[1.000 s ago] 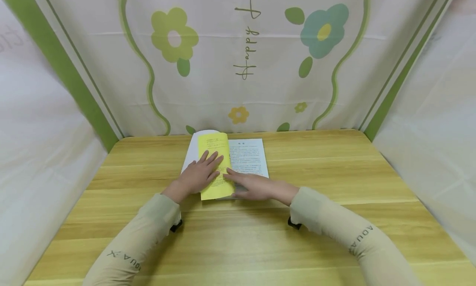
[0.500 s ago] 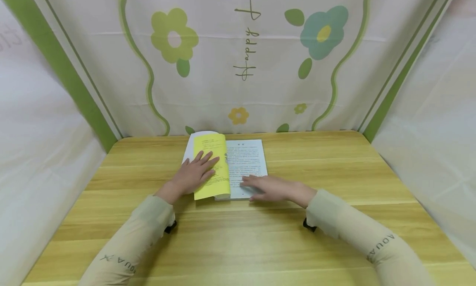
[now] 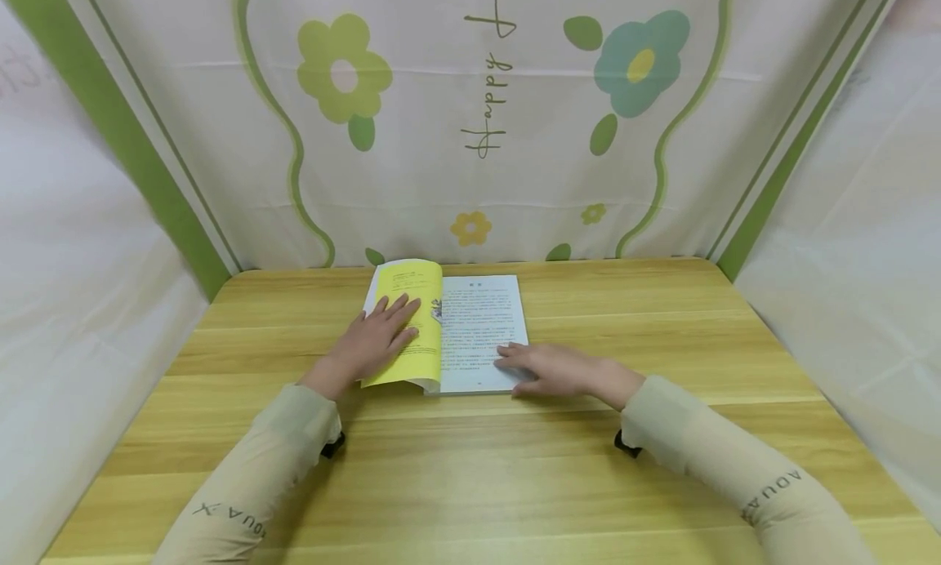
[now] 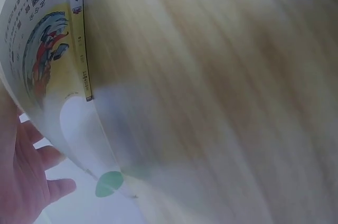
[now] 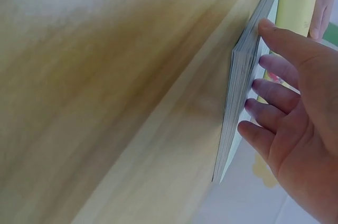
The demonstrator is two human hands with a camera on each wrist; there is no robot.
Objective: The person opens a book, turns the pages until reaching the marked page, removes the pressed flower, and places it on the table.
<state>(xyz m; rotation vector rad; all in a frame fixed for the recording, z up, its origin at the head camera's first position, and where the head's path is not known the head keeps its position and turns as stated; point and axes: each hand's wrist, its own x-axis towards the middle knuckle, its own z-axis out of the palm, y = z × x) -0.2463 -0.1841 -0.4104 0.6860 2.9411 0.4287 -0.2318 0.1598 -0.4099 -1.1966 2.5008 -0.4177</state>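
An open book [image 3: 470, 324] lies toward the far side of the table, its right page white with printed text. On its left a yellow page [image 3: 412, 283] stands curved over, with a white sheet or cover behind it. My left hand [image 3: 373, 340] rests on the yellow page with fingers spread. In the left wrist view the book's illustrated cover [image 4: 47, 60] bends up beside the hand. My right hand [image 3: 555, 369] touches the lower right part of the white page, fingers extended. The right wrist view shows its fingertips [image 5: 256, 84] along the book's page edge.
The wooden table [image 3: 470, 483] extends around the book on the near side and both sides. A white fabric wall [image 3: 426, 140] with printed flowers rises directly behind the table's far edge. More white fabric hangs at left and right.
My left hand has shifted left with the yellow page, uncovering more of the white text page. The right hand has slid right, from the yellow page to the white page's right edge.
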